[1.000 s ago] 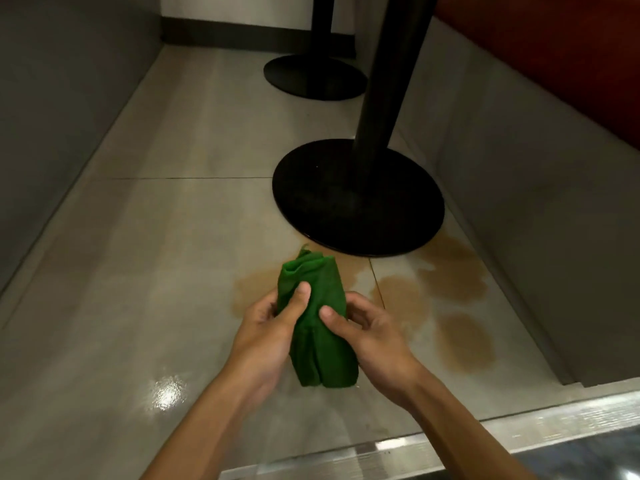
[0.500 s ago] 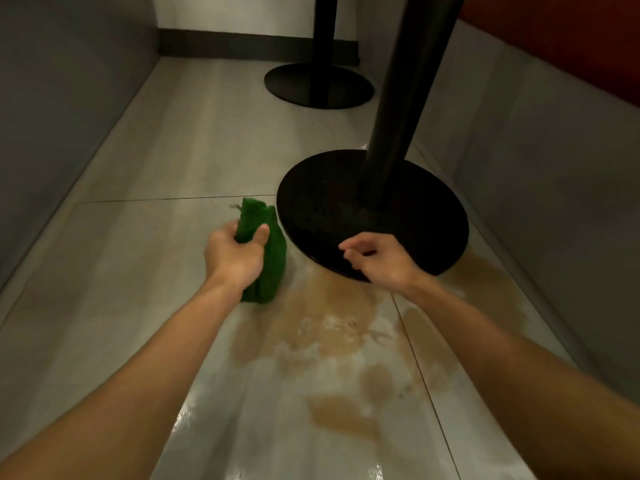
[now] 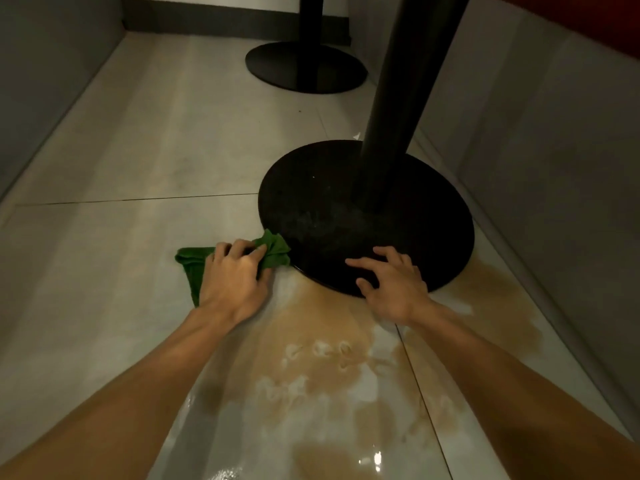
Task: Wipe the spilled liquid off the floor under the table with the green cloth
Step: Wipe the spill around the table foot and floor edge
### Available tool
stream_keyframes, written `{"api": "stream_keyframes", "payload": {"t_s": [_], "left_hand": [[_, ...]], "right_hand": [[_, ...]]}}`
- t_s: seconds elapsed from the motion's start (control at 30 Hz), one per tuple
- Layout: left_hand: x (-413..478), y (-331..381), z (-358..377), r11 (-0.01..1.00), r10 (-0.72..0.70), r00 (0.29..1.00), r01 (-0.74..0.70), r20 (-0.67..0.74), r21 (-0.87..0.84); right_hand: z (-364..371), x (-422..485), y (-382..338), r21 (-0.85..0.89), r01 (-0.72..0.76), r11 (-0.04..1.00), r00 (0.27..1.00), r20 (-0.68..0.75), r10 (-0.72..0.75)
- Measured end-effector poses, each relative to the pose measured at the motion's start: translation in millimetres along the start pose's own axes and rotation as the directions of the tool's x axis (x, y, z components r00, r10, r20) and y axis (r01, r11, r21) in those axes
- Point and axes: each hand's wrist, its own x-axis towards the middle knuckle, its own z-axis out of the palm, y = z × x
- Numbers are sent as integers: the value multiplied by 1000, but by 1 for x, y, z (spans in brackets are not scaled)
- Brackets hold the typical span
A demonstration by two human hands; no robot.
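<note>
Green cloth [image 3: 189, 266] gripped in left hand [image 3: 232, 279], seemingly touching black table base [image 3: 322, 209], right hand [image 3: 394, 289] splayed on it

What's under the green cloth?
Floor shows around the cloth, gripped by the left hand. Whatever lies beneath is hidden; the brown spill begins beside it.
</note>
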Motion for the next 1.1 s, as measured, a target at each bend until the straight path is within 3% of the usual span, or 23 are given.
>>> {"api": "stream_keyframes", "payload": {"t_s": [0.33, 0.47, 0.67, 0.8, 1.1], "left_hand": [[-32, 22, 10, 961, 177, 983, -183, -47, -208], [-32, 8, 8, 948, 281, 960, -278, 2, -156], [-4, 4, 0, 977, 51, 999, -53, -18, -205], [-19, 27, 4, 960, 20, 999, -31, -43, -280], [-44, 34, 10, 895, 342, 939, -322, 13, -310]], "right_hand": [[3, -4, -1, 5, 9, 1000, 1000, 8, -9], [2, -5, 0, 11, 2, 1000, 1000, 17, -2], [4, -3, -2, 6, -3, 1000, 1000, 17, 3], [4, -3, -1, -9, -2, 1000, 1000, 20, 3], [7, -3, 2, -53, 6, 999, 1000, 13, -5]]}}
